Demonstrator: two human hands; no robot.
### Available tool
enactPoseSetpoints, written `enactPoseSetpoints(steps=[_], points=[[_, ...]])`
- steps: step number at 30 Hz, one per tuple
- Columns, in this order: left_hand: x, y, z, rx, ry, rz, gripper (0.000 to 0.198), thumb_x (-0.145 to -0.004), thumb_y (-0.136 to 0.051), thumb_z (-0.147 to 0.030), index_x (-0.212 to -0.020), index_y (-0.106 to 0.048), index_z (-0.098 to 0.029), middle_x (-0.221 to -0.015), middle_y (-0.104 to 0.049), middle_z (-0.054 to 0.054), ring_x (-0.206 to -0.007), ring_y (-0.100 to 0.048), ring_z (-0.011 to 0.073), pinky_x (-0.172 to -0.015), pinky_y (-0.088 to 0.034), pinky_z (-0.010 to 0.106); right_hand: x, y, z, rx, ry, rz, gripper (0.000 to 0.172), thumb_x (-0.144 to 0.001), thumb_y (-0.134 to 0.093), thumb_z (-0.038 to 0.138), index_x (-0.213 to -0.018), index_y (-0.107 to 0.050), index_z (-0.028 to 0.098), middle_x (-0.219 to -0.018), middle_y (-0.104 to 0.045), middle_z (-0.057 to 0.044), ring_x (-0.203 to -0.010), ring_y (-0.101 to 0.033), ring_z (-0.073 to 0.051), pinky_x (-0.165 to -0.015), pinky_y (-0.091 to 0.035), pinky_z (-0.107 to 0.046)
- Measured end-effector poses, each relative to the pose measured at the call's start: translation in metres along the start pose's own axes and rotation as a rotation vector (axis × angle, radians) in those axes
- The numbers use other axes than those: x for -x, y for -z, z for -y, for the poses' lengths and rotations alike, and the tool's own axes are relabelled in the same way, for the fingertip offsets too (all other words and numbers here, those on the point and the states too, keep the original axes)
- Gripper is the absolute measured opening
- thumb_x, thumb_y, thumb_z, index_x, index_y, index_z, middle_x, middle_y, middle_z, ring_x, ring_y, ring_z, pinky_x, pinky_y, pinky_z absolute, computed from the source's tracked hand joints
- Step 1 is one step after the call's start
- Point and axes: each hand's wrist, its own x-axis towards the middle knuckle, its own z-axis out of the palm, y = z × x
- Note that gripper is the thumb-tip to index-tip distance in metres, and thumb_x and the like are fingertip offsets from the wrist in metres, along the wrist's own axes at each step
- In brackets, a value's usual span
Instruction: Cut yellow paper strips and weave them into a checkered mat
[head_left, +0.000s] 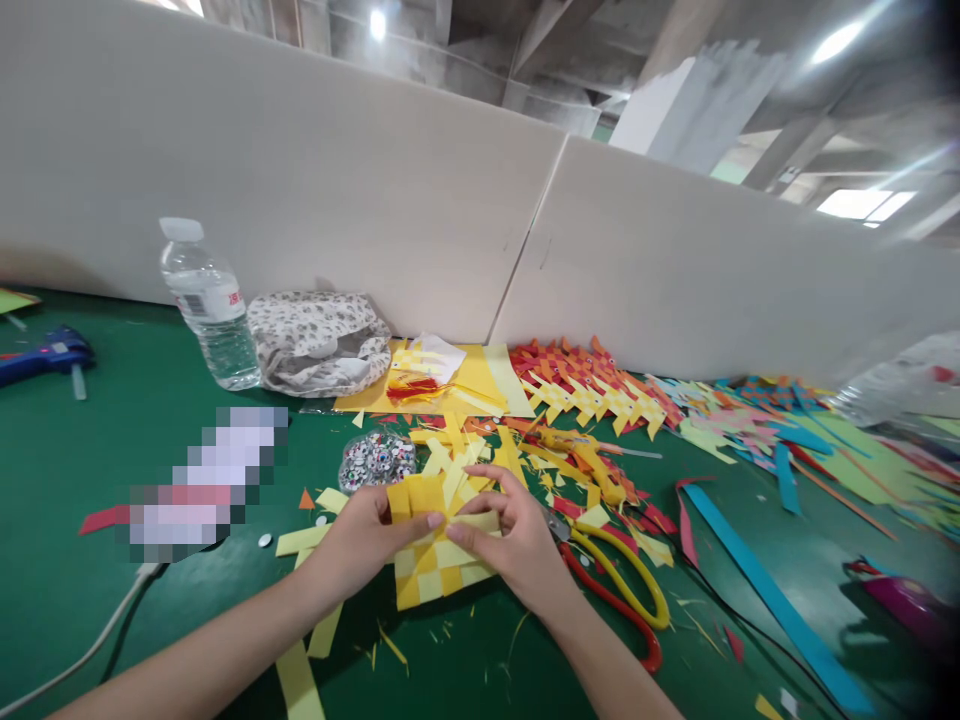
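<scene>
Both my hands hold a woven piece of yellow and pale-yellow paper strips (420, 587) above the green table. My left hand (367, 535) pinches its left side, thumb on top. On the right, my right hand (510, 525) has its thumb and fingers closed on a pale strip at the upper part of the weave. Loose yellow strips (300, 541) lie under and around the piece. Just right of my right hand are scissors (626, 570) with yellow and red handles. A clear bag of googly eyes (375, 460) sits beyond my left hand.
A water bottle (214, 310) and a patterned fabric pouch (319, 345) stand by the white partition (375, 180). Woven paper fish (600, 395) are piled behind a yellow glue gun (592, 465). A blue glue gun (52, 355) lies left; a blue strip (780, 600) lies right.
</scene>
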Motion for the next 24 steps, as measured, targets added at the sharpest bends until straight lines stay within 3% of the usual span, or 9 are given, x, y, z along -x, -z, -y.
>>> enactPoseSetpoints(steps=[12,17,24], points=[[-0.0010,0.0012,-0.0002,0.019,-0.010,-0.004,0.021,-0.063,-0.068,-0.035,-0.074,-0.066,-0.018,-0.069,-0.068,0.000,-0.057,-0.057,0.0124,-0.052,-0.042,0.021,-0.0008,0.0012,0.0006,-0.045,0.009,-0.043,0.050,-0.064,-0.070,0.027,-0.107,-0.045,0.021,-0.071,-0.062,0.001,-0.052,-0.049,-0.010,-0.047,-0.035,-0.021],[-0.0019,0.0020,0.0010,0.110,0.019,-0.001,0.024,-0.063,-0.069,-0.034,-0.080,-0.066,-0.018,-0.079,-0.070,0.003,-0.066,-0.062,0.0167,-0.059,-0.047,0.025,-0.0028,0.0017,0.0055,-0.180,-0.003,-0.103,0.050,-0.062,-0.072,0.027,-0.104,-0.046,0.020,-0.072,-0.065,-0.001,-0.061,-0.058,-0.015,-0.055,-0.043,-0.025],[0.0010,0.0029,-0.0040,0.104,0.039,-0.086,0.020,-0.063,-0.069,-0.034,-0.074,-0.067,-0.018,-0.069,-0.070,0.001,-0.060,-0.062,0.0147,-0.053,-0.046,0.022,-0.0062,0.0058,0.0075,-0.303,-0.012,-0.248,0.055,-0.058,-0.075,0.027,-0.103,-0.045,0.021,-0.071,-0.065,0.000,-0.070,-0.062,-0.018,-0.067,-0.047,-0.030]])
